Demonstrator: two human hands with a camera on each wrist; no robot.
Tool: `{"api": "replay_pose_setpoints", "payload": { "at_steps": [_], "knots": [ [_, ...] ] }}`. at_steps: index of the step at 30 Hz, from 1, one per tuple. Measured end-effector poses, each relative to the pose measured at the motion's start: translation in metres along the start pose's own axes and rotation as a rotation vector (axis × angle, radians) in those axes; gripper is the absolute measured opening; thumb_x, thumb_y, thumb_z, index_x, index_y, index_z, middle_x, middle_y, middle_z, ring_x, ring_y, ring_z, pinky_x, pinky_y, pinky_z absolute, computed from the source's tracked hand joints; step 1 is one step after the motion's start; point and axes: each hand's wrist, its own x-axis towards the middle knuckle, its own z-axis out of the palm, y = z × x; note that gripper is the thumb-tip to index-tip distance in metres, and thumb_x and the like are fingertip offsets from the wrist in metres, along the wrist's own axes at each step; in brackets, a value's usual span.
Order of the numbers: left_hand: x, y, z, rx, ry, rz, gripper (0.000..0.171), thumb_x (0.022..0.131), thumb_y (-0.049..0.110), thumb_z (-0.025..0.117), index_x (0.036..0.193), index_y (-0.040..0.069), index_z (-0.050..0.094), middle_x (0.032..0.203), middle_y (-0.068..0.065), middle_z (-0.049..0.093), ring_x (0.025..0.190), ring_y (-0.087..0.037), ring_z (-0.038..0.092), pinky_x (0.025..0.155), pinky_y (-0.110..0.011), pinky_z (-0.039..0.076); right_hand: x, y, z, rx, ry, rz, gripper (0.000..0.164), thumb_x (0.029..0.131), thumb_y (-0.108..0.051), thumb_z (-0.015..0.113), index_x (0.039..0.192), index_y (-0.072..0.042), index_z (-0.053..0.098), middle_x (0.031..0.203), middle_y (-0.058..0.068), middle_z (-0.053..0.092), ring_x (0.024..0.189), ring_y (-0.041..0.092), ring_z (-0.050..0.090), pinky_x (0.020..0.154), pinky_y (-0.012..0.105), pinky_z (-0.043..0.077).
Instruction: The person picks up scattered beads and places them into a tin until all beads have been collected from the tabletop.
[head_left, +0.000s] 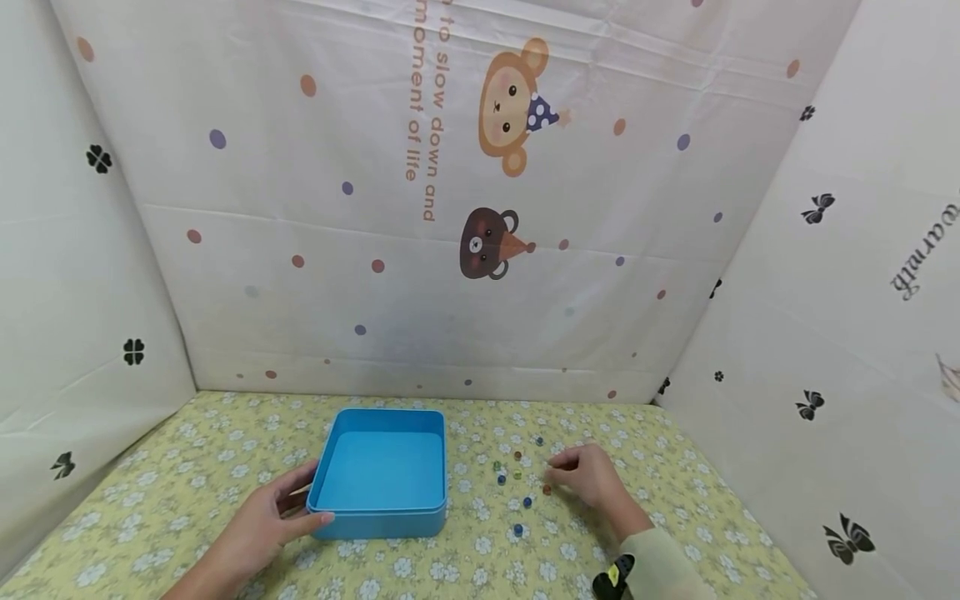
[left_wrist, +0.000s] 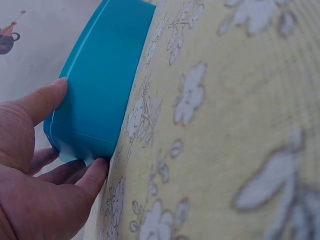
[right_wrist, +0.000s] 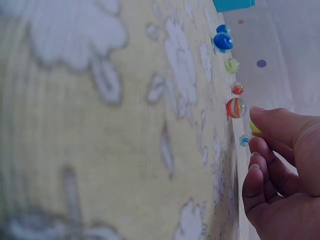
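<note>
An open, square blue plastic box (head_left: pixel 390 525) sits on the left part of the table, its inside bare. My left hand (head_left: pixel 264 515) holds its near left corner, thumb against the front wall and fingers along the side. To the right of the box, my right hand (head_left: pixel 591 478) pinches a yellow marble (right_wrist: pixel 255 127) between thumb and index finger. Several glass marbles lie between box and hand, among them a blue marble (head_left: pixel 518 530), another blue marble (head_left: pixel 527 502), an orange-striped marble (right_wrist: pixel 236 108) near the right fingertips and a yellow-green marble (right_wrist: pixel 232 65).
A yellow flowered cloth (head_left: pixel 217 467) covers the table. Behind it hangs a pale printed curtain (head_left: pixel 420 333) with dots and animal heads. Similar curtains close off the left and right sides. The right sleeve (head_left: pixel 663 567) is light, with a dark-and-yellow piece at the cuff.
</note>
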Motion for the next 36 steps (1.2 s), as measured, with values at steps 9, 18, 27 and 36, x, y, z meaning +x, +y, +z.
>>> {"api": "replay_pose_setpoints", "payload": {
  "at_steps": [9,18,27,36],
  "knots": [
    [-0.001,0.002,-0.001,0.021,0.000,0.004,0.091,0.092,0.027,0.077,0.162,0.005,0.023,0.165,-0.032,0.023,0.144,-0.057,0.035,0.111,-0.049,0.059,-0.001,-0.005,-0.001,0.050,-0.030,-0.009,0.021,0.088,-0.022,0.083,0.105,-0.010,0.082,0.102,0.002,0.077,0.083,0.013,0.070,0.068,0.032,0.068],
    [0.000,0.002,-0.001,0.032,-0.006,0.008,0.091,0.092,0.028,0.077,0.162,0.005,0.023,0.165,-0.033,0.023,0.144,-0.057,0.036,0.108,-0.044,0.062,-0.004,-0.007,-0.001,0.165,-0.078,-0.050,0.029,0.091,-0.026,0.081,0.112,-0.006,0.079,0.111,0.007,0.077,0.088,0.015,0.072,0.074,0.032,0.069],
    [0.001,-0.003,-0.001,0.044,0.002,-0.011,0.092,0.093,0.028,0.077,0.162,0.003,0.023,0.163,-0.035,0.024,0.143,-0.058,0.037,0.106,-0.045,0.062,-0.008,-0.016,0.005,0.306,-0.146,-0.096,0.034,0.094,-0.022,0.077,0.117,0.003,0.075,0.105,0.010,0.076,0.082,0.033,0.073,0.075,0.039,0.070],
    [0.004,-0.004,0.000,0.033,0.016,-0.005,0.091,0.092,0.028,0.078,0.162,0.005,0.024,0.164,-0.033,0.024,0.142,-0.057,0.039,0.105,-0.044,0.063,-0.010,-0.023,0.012,0.353,-0.148,-0.103,0.036,0.091,-0.026,0.080,0.116,0.001,0.076,0.111,0.010,0.075,0.080,0.031,0.069,0.061,0.040,0.066]
  ]
}}
